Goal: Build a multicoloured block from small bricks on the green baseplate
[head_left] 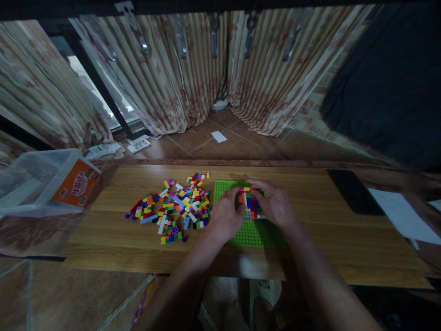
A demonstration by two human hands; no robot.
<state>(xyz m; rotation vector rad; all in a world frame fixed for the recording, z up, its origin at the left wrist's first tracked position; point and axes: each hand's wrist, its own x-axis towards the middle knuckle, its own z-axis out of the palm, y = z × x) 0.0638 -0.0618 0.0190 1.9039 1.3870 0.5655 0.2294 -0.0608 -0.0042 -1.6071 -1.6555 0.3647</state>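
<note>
Multicoloured toy building bricks form a low, blocky build (252,205) on the green studded baseplate (257,234), with red, blue, white, orange and yellow showing. My left hand (227,214) wraps its bent fingers against the left side of this build. On the opposite side my right hand (274,202) curls over the right and back edges, thumb toward the middle. Both hands hide part of the build, and I cannot tell if a loose brick is pinched under the fingertips. Left of the baseplate spreads a pile of loose bricks (186,202).
The wooden table (330,243) carries everything. A clear plastic tub (31,184) with an orange label stands off the table's left end. A dark flat tablet-like object (354,191) lies at the right, beside white paper (404,214). Striped curtains (193,78) hang behind.
</note>
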